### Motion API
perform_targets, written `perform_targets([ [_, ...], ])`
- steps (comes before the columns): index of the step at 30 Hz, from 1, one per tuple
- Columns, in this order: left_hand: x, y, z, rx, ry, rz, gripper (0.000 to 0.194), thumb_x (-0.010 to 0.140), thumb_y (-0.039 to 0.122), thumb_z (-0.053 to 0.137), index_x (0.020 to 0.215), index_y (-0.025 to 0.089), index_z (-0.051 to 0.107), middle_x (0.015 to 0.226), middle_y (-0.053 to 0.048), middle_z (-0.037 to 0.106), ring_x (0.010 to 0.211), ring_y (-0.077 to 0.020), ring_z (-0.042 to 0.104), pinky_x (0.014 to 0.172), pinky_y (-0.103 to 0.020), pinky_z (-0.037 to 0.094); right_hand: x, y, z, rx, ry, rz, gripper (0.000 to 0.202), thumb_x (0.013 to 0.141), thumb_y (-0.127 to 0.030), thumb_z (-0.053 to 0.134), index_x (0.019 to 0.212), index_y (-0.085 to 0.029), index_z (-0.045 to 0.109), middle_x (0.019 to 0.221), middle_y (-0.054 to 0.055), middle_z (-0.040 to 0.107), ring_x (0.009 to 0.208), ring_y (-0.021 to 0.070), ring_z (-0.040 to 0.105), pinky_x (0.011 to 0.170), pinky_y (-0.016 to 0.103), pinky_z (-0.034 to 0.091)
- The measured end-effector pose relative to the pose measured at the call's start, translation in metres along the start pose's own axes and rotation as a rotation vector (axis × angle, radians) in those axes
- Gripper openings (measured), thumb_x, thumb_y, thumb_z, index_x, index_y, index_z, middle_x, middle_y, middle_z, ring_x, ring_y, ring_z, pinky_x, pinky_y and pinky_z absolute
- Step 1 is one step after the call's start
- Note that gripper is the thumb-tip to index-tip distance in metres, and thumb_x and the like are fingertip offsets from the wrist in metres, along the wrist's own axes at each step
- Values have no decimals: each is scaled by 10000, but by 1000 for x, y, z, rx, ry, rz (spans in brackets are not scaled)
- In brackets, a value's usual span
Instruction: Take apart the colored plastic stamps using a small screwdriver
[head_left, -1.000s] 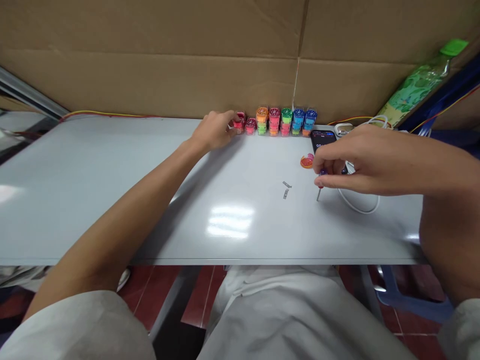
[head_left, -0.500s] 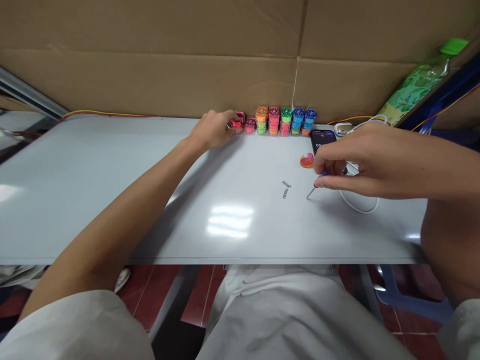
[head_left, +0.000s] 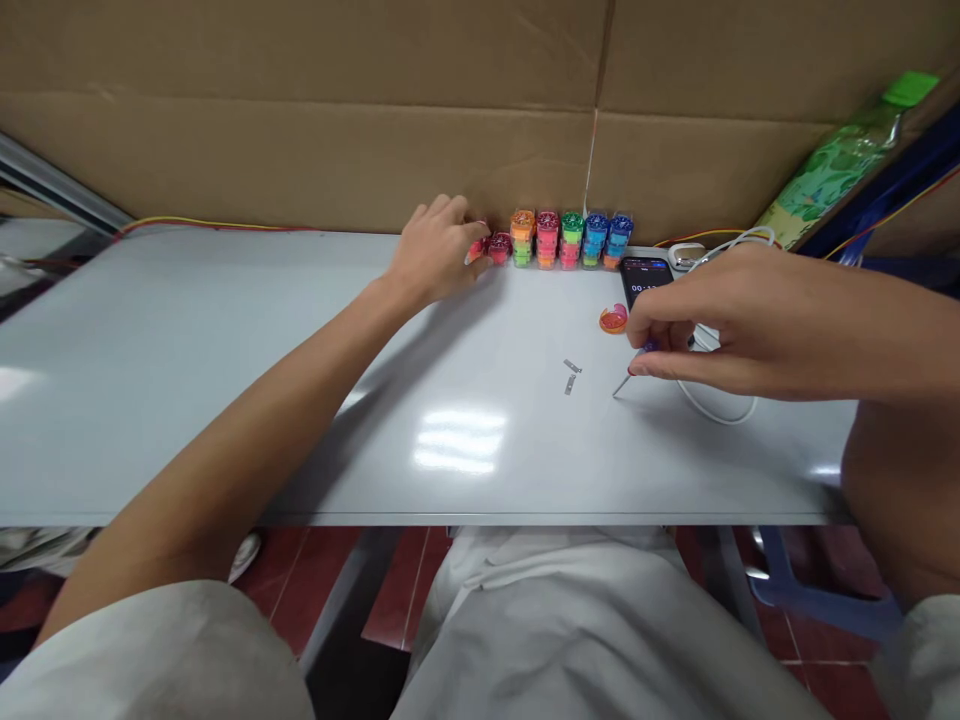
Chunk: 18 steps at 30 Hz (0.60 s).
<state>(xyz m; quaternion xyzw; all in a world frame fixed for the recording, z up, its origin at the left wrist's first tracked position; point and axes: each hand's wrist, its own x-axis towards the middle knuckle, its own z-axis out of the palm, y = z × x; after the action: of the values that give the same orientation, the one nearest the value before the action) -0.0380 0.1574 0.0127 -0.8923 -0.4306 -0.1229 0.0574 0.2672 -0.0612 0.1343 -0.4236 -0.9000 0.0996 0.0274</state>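
Observation:
My left hand (head_left: 439, 250) reaches to the back of the table, its thumb and fingers closed around the left side of a small red plastic case (head_left: 499, 248). More red plastic shows between those fingers, partly hidden. Several colourful stacked plastic pieces (head_left: 547, 240) stand in a row just right of it. In my right hand (head_left: 720, 325) is a small screwdriver (head_left: 622, 385) with a thin metal shaft; its tip points down at the tabletop. Left of the tip lie two small grey metal strips (head_left: 571, 384). An orange and pink round plastic piece (head_left: 613, 320) rests beyond the screwdriver.
A phone (head_left: 646, 272) showing a timer lies partly behind my right hand, with a white cable (head_left: 712, 415) looping beside it. A green-capped bottle (head_left: 840, 170) leans at the back right. Cardboard (head_left: 337, 160) walls the back of the white table (head_left: 225, 330).
My left hand has shifted slightly right, from the leftmost red piece to the red case beside it. My right hand with the screwdriver has stayed in place.

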Motion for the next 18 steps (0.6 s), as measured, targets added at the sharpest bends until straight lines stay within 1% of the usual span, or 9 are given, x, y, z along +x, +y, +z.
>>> perform_targets([
  [2, 3, 7, 4, -1, -8, 34, 460, 1056, 521, 474, 1296, 231, 738, 1354, -128, 620, 1332, -360, 504, 1088, -489, 396, 0, 0, 0, 1, -1, 1, 177, 1022, -363, 606, 923, -279, 726, 739, -9, 681, 610, 174, 535, 619, 365, 271],
  [3, 4, 9, 7, -5, -18, 43, 454, 1057, 498, 454, 1272, 227, 749, 1343, -148, 620, 1336, -385, 512, 1091, -512, 399, 0, 0, -1, 4, -5, 2, 177, 1022, -364, 604, 925, -280, 726, 744, -8, 685, 619, 177, 539, 623, 367, 272],
  [5, 4, 12, 11, -19, -50, 64, 454, 1050, 460, 441, 1230, 193, 761, 1331, -187, 618, 1330, -424, 527, 1093, -552, 407, 0, -1, -2, 16, -12, 9, 174, 1021, -359, 598, 938, -282, 730, 760, -2, 699, 642, 186, 551, 634, 374, 277],
  [7, -2, 14, 11, -37, -66, 79, 451, 1038, 444, 451, 1193, 159, 764, 1308, -207, 624, 1314, -439, 543, 1089, -568, 422, -1, -2, -4, 29, -10, 20, 168, 1016, -353, 599, 945, -282, 734, 770, 3, 712, 653, 193, 560, 642, 383, 280],
  [10, -19, 21, 7, -93, -22, 67, 426, 1021, 487, 503, 1124, 161, 756, 1280, -191, 631, 1273, -411, 577, 1069, -527, 461, -1, -2, -6, 41, -9, 34, 172, 1007, -367, 612, 905, -280, 719, 748, 1, 706, 649, 197, 565, 642, 392, 294],
  [12, -32, 29, 2, -153, 21, 15, 407, 989, 544, 574, 1091, 181, 727, 1280, -170, 626, 1221, -375, 606, 1040, -484, 484, -1, -1, -4, 46, -26, 45, 218, 1011, -419, 620, 864, -275, 690, 755, 4, 700, 668, 202, 577, 641, 390, 318],
  [13, -38, 33, 0, -180, 26, -30, 413, 970, 565, 604, 1109, 189, 704, 1267, -161, 628, 1175, -357, 624, 1012, -468, 495, -2, 0, -2, 48, -39, 51, 260, 1016, -466, 620, 850, -272, 674, 765, 7, 697, 685, 204, 587, 637, 385, 331],
  [16, -49, 40, -2, -215, -25, -125, 417, 936, 561, 655, 1154, 206, 640, 1127, -124, 670, 992, -304, 661, 893, -428, 506, -1, 3, 3, 46, -73, 68, 377, 1020, -611, 591, 866, -274, 657, 786, 10, 686, 732, 211, 620, 606, 361, 356],
  [18, -51, 43, -2, -234, -64, -110, 335, 936, 506, 662, 1089, 209, 633, 1026, -95, 697, 903, -275, 663, 825, -398, 495, -1, 4, 6, 50, -86, 75, 384, 1028, -625, 570, 887, -278, 659, 785, 6, 683, 725, 206, 626, 583, 350, 355],
])
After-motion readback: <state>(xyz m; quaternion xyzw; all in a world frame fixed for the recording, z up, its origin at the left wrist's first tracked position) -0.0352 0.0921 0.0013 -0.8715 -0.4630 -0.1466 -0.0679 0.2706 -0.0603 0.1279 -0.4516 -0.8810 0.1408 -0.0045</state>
